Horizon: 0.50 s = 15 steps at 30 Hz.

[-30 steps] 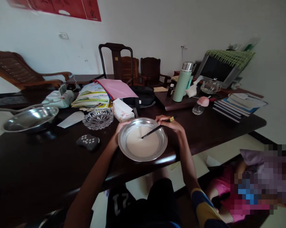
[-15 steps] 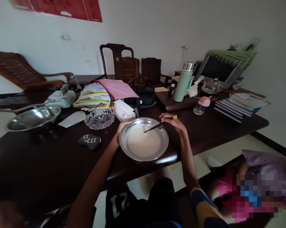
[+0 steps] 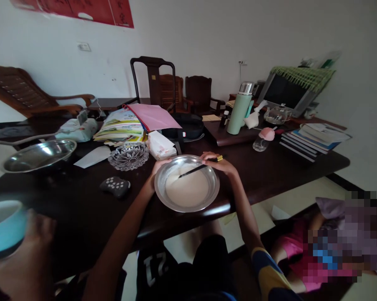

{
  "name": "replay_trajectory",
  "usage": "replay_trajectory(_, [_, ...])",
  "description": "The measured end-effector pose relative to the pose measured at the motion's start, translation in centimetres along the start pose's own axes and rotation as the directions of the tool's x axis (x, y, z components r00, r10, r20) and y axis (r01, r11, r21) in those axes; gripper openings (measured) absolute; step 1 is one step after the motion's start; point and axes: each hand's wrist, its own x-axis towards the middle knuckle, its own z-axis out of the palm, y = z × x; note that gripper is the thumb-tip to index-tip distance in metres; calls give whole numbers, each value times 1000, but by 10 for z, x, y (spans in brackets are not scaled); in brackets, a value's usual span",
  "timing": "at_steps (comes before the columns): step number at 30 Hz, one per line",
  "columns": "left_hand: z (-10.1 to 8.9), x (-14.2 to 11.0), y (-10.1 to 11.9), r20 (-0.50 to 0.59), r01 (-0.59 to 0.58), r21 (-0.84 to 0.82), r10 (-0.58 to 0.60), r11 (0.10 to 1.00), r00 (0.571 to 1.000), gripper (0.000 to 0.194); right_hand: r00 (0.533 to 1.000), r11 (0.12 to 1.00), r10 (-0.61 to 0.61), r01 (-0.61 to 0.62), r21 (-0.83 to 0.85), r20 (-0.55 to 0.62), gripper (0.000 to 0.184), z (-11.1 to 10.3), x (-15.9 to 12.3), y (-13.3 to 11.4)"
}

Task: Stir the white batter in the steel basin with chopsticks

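Observation:
A steel bowl (image 3: 159, 193) of white batter (image 3: 188, 191) stands near the front edge of the dark table (image 3: 82, 209). My left hand (image 3: 159, 167) grips its far left rim, fingers curled over the edge. My right hand (image 3: 219, 164) is closed on dark chopsticks (image 3: 191, 170) with a gold end, and their tips are in the batter at the back of the bowl. At the lower left another person's hand (image 3: 28, 255) holds a light blue bowl (image 3: 3, 225) above the table edge.
Left of the bowl lie a grey dotted controller (image 3: 115, 186), a glass ashtray (image 3: 128, 156), a tissue pack (image 3: 161, 145) and a big steel basin (image 3: 39, 155). A green flask (image 3: 238, 110), a pink-capped bottle (image 3: 263, 139) and stacked books (image 3: 314, 138) sit to the right. A person sits low at the right.
The chopstick tips have swept from the middle of the batter to the back left. Another person's hand with a blue bowl has come in at the lower left.

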Motion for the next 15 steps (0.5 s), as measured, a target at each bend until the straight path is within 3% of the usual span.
replay_trajectory(4, [0, 3, 1, -9, 2, -2, -2, 1000, 1000, 9, 992, 1000, 26, -25, 10, -125, 26, -17, -3, 5])
replay_trajectory(6, [-1, 4, 1, -7, 12, -1, -12, 1000, 1000, 12, 990, 998, 39, -33, 51, -133, 24, -26, -6, 4])
replay_trajectory(12, [-1, 3, 2, -16, 54, -2, -54, 999, 998, 13, 992, 995, -30, 18, 97, 121, 28, -24, -10, -6])
replay_trajectory(15, [1, 0, 2, 0, 49, -8, -49, 999, 999, 9, 989, 997, -53, 44, 66, 139, 29, -10, -7, -7])
